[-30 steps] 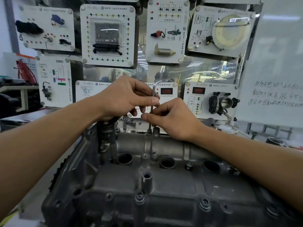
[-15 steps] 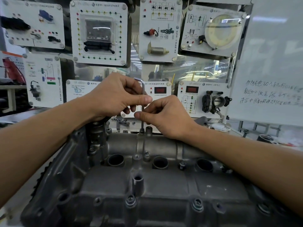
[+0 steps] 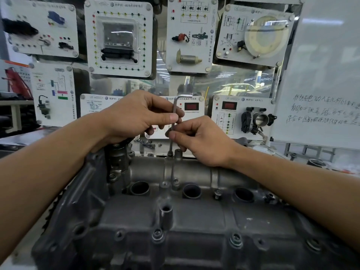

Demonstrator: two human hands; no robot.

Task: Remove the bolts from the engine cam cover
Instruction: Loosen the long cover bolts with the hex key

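1. Head view, the only one: the grey cover [image 3: 194,215] fills the lower half. Its near edge and both side edges are cut off by the frame or hidden under the forearms.
2. The bolt [image 3: 170,154] being worked on sits on the cover's far edge, near the middle. It is small and dark, and its head is mostly hidden by the tool tip.
3. An L-shaped key [image 3: 174,112] stands upright on that bolt, with its short arm at the top pointing right. Whether the tip is fully seated in the head cannot be made out.
4. The left hand [image 3: 136,115] pinches the upper shaft between thumb and curled fingers. The fingertips behind the shaft are hidden.
5. The right hand [image 3: 200,141] pinches the lower shaft between thumb and forefinger. Its other fingers curl out of sight underneath, and its heel rests on the cover's far ridge.
6. Two near bolts [image 3: 157,233] remain seated along the front edge, slightly blurred. A further one [image 3: 217,193] stands between two of the three open wells [image 3: 191,191].
7. Behind the cover, training panels [image 3: 118,38] hang on a glass wall, and the left ones are smeared by blur.
8. A whiteboard [image 3: 321,75] at the right is cut off by the frame, and its handwriting is too soft to read.
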